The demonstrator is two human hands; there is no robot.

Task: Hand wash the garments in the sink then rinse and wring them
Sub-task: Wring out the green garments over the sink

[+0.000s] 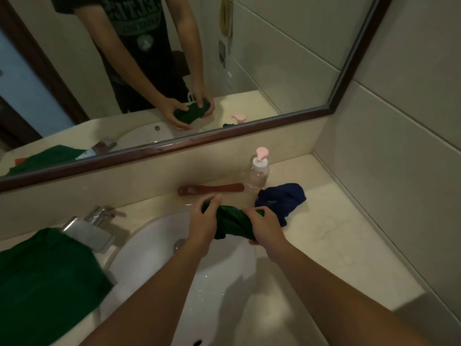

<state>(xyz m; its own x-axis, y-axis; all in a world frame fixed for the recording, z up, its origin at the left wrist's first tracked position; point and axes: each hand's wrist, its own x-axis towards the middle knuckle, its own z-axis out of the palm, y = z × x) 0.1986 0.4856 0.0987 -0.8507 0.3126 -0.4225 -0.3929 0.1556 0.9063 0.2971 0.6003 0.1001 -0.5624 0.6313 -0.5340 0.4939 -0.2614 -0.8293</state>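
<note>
A twisted dark green garment (233, 222) is held over the far rim of the white sink (154, 245). My left hand (203, 226) grips its left end and my right hand (264, 228) grips its right end, fingers curled round the cloth. A crumpled blue garment (282, 198) lies on the counter just behind my right hand. Another green garment (47, 273) is draped over the counter at the left, beside the chrome tap (92, 226).
A clear pump bottle with a pink top (258, 171) stands at the back of the counter, and a red brush (212, 189) lies beside it. A framed mirror (174, 143) runs above. The tiled wall closes the right side.
</note>
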